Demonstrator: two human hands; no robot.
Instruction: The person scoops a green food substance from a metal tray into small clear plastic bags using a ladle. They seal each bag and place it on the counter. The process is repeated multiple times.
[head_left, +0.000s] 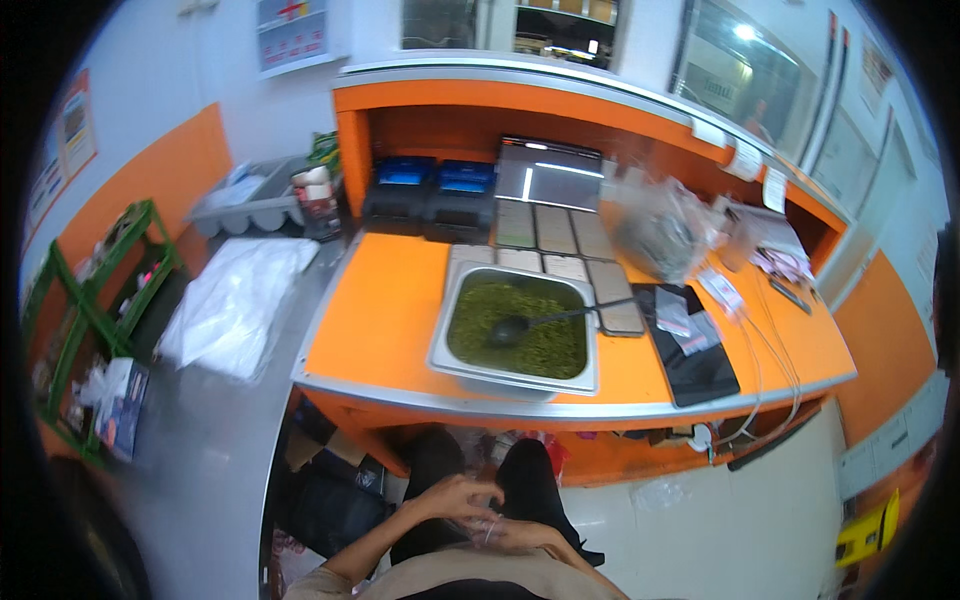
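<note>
My left hand (459, 501) is over my lap, its fingers apart and curved, and nothing shows in them. Just below it, my right hand (517, 534) is close to or touching the left fingertips; blur hides its own fingers. A pale band, perhaps a ring (490, 532), shows around one finger there. Before me on the orange table (367, 315) stands a rectangular steel food pan (442, 363) of chopped green food in liquid (544, 352). A black ladle (510, 330) rests in it, its handle lying across the right rim.
Several phones (615, 292) lie behind the pan. Right of it are a black tablet (701, 379) with small plastic packets (697, 334), a filled plastic bag (664, 232) and white cables (780, 360). A steel counter (202, 450) with white plastic sheeting (236, 307) adjoins at left.
</note>
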